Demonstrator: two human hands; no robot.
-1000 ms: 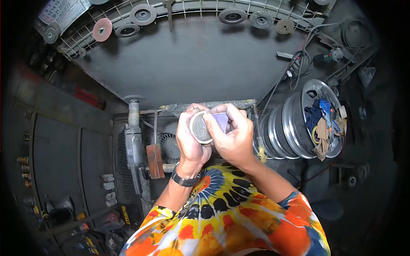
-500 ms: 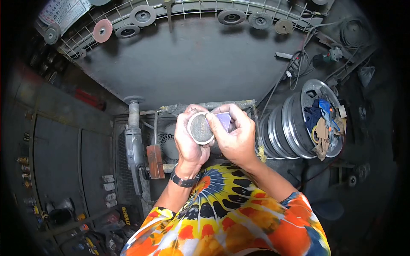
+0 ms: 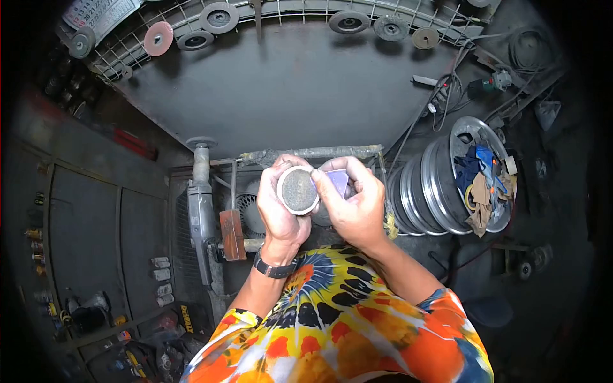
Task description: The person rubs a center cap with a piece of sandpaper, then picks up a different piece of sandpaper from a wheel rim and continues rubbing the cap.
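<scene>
My left hand (image 3: pixel 276 210) is closed around a small round cap (image 3: pixel 298 190) with a speckled grey face and a pale rim, face turned up toward me. In my right hand (image 3: pixel 359 214) I pinch a thin, angular piece of purple sandpaper (image 3: pixel 338 182). The right thumb rests at the cap's right edge, and the paper sits just beside it. Some fingers of both hands are hidden behind what they hold. A dark watch strap (image 3: pixel 276 269) circles my left wrist.
An angle grinder (image 3: pixel 200 217) stands upright left of my hands, near a reddish-brown block (image 3: pixel 232 235). Stacked wheel rims (image 3: pixel 429 185) at right hold cloths and tape. Grinding discs (image 3: pixel 219 18) hang on the wire rack above a grey panel (image 3: pixel 287 96). Cables hang at upper right.
Both hands keep their grip on the cap and the purple sandpaper, with only a slight shift. The camera view has moved a little.
</scene>
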